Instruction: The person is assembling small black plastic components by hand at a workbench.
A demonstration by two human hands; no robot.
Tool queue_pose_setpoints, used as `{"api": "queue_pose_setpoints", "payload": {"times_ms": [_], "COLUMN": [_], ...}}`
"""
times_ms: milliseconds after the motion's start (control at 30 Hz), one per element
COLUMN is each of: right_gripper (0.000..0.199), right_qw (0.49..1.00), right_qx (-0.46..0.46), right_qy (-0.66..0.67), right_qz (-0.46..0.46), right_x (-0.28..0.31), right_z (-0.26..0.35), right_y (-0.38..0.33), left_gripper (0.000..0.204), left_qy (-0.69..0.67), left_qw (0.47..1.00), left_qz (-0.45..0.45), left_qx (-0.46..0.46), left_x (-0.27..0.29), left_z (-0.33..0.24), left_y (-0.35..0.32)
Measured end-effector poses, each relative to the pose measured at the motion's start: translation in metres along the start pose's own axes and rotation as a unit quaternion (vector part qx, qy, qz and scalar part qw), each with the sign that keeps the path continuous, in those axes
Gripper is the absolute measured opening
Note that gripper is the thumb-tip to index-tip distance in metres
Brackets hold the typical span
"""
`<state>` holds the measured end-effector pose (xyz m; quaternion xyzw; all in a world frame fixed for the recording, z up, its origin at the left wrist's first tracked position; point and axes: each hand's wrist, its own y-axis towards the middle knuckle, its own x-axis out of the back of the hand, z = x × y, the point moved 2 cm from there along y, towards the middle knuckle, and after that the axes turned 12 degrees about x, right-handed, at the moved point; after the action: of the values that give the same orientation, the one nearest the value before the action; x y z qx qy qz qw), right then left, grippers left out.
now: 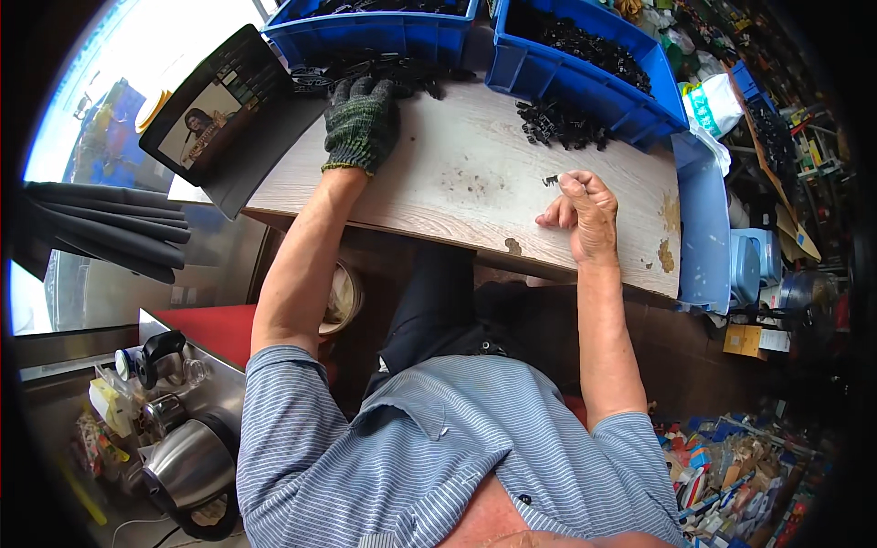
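Observation:
My left hand (362, 126), in a dark green knitted glove, reaches to the back left of the table. Its fingers are stretched out and slightly apart at the edge of a pile of long black plastic parts (402, 71). Nothing shows in its grip, though the fingertips are partly lost against the dark parts. My bare right hand (592, 215) is closed above the right side of the table, thumb against the curled index finger. A small black toothed plastic part (550, 181) sticks out from its pinch. Behind that hand lies a heap of small black plastic pieces (562, 126).
Two blue bins, one at the back left (375, 38) and one at the back right (585, 100), hold black parts. A tablet (215, 123) stands by the table's left edge. A blue container (703, 224) stands against the right edge. A steel kettle (192, 464) is at lower left.

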<state>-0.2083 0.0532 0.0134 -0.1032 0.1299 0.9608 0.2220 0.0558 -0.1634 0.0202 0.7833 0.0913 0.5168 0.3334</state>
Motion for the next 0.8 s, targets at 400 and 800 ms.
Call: {"api": "queue_pose_setpoints", "payload": {"times_ms": [400, 800], "right_gripper": [0.019, 0.020], "right_qw": [1.000, 0.999], "right_qx": [0.008, 0.017], "right_qy": [-0.002, 0.006], "right_qz": [-0.020, -0.027], "right_x": [0.002, 0.002], "right_z": [0.000, -0.001], "right_y": [-0.001, -0.002], "left_gripper": [0.030, 0.022], "left_qy": [-0.075, -0.039], "left_qw": [0.989, 0.993], "left_qz": [0.094, 0.087], "left_qx": [-0.087, -0.063], "left_x": [-0.006, -0.010], "left_z": [-0.013, -0.025], "left_y": [0.003, 0.000]}}
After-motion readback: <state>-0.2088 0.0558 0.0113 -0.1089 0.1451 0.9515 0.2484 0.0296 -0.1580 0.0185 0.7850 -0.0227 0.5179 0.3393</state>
